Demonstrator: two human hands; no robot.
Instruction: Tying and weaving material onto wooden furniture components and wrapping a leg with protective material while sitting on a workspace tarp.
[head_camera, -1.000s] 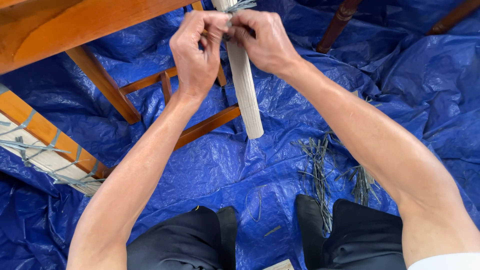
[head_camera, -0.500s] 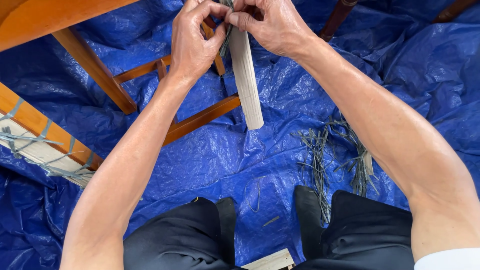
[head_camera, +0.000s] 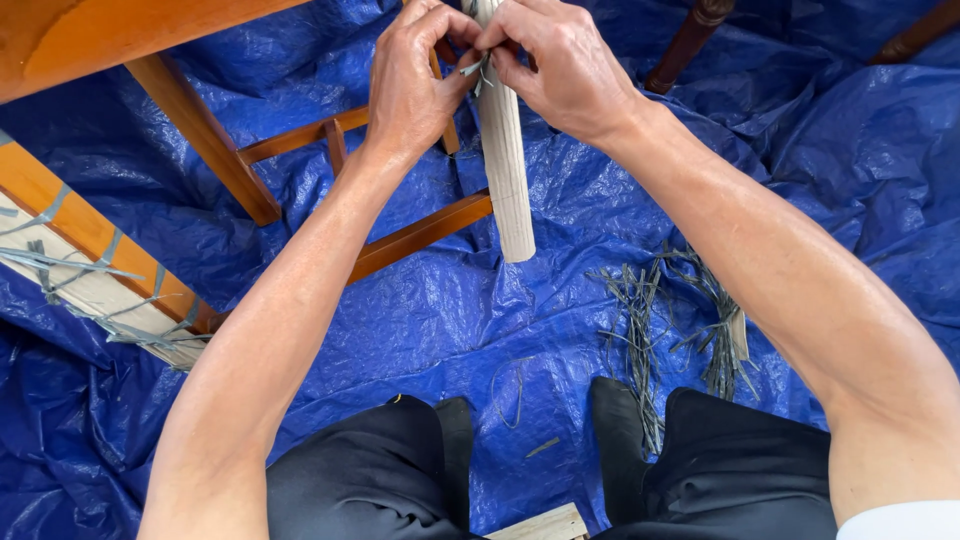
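Pale wooden slat (head_camera: 503, 150) hangs upright above the crumpled blue tarp (head_camera: 450, 300), left hand (head_camera: 410, 85) and right hand (head_camera: 565, 65) pinching grey-green fibre strands (head_camera: 475, 68) at its top, steadying it.

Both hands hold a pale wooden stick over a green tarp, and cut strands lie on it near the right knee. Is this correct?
Not quite: the tarp is blue, not green, as the head view shows. Both hands, left and right, do hold the pale stick, and strands lie by the right knee.
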